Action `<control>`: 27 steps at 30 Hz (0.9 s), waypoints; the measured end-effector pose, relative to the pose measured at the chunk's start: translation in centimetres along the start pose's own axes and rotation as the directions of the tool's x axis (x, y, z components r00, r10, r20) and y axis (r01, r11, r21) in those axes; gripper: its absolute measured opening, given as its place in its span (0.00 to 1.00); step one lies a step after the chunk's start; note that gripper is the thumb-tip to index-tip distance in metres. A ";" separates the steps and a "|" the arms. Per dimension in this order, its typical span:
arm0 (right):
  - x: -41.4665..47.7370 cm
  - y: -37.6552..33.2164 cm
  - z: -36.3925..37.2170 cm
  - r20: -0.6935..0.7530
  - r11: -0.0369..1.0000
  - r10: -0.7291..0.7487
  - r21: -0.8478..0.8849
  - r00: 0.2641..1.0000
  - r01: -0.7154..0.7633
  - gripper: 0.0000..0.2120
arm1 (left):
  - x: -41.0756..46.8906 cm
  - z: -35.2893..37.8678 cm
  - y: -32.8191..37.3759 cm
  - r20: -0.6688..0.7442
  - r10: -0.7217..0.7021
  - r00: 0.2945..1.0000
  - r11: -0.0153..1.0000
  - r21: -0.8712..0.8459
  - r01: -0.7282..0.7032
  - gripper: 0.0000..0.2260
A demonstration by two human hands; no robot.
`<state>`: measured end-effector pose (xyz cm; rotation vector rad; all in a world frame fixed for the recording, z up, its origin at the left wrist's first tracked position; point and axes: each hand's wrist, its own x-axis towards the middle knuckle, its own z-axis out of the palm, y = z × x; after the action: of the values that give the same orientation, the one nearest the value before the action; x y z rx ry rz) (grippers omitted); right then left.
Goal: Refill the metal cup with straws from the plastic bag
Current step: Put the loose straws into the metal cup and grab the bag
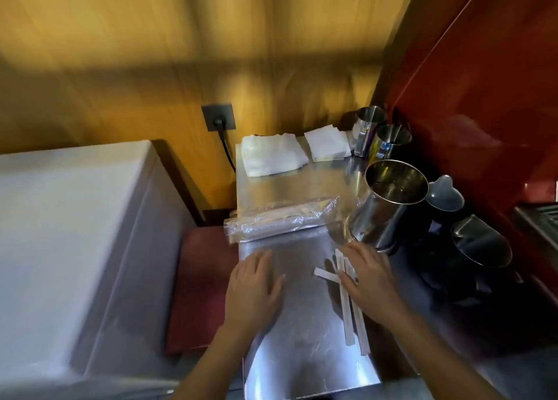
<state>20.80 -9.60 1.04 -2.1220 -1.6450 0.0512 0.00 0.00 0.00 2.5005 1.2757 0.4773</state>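
A tall metal cup (389, 206) stands at the right of the steel counter (290, 188), tilted, its inside showing no straws. A clear plastic bag (280, 218) with paper-wrapped straws lies flat across the counter to the left of the cup. Several loose wrapped straws (347, 309) lie on the counter near the front right. My right hand (368, 282) rests palm down on their upper ends, fingers spread. My left hand (253, 288) lies flat and open on the bare counter, just below the bag, holding nothing.
Two stacks of white napkins (271, 155) lie at the back of the counter. Smaller metal cups (370, 127) stand at the back right, dark metal pitchers (480, 248) at the right. A white chest-like appliance (75, 248) fills the left; a wall socket with cable (219, 117) sits behind.
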 end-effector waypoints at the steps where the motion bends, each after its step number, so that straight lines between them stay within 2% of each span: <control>1: -0.2 0.3 0.3 0.022 0.999 -0.014 -0.031 1.000 0.015 0.18 | -0.3 0.4 0.0 0.030 -0.006 1.000 1.000 -0.012 0.006 0.19; 3: -0.6 0.6 0.8 0.063 0.995 -0.032 -0.089 0.997 0.037 0.14 | -0.8 1.1 0.1 0.035 -0.016 0.999 1.000 0.023 0.015 0.19; 6: -1.0 0.9 1.6 0.201 0.993 0.042 -0.121 0.979 -0.017 0.10 | -1.6 2.1 0.2 0.007 -0.033 0.999 0.997 0.070 0.033 0.19; 8: -1.0 1.1 2.0 0.209 0.991 0.046 -0.132 0.977 -0.019 0.10 | -1.7 2.3 0.2 -0.034 -0.022 0.999 0.994 0.111 0.026 0.20; 15: 0.1 1.2 2.7 0.266 0.994 0.093 -0.087 0.960 -0.072 0.04 | -1.7 2.2 0.3 0.005 -0.026 1.000 0.994 0.111 0.026 0.21; 18: 0.5 1.3 2.7 0.302 0.986 0.160 -0.089 0.940 -0.140 0.07 | -1.6 2.0 0.4 0.008 -0.036 0.999 0.994 0.101 0.035 0.20; 22: 1.3 0.9 1.4 0.277 0.982 0.167 -0.138 0.946 -0.133 0.08 | -1.5 2.0 0.4 0.019 -0.034 0.999 0.994 0.103 0.032 0.20; 27: 3.1 -1.0 -3.7 0.121 0.984 0.169 0.032 0.978 -0.174 0.06 | -1.5 2.2 0.3 0.031 -0.052 0.998 0.993 0.105 0.049 0.22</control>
<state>21.89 -7.72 5.53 -2.2617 -1.5061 0.2677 0.26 -1.62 -2.09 2.5417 1.3806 0.3635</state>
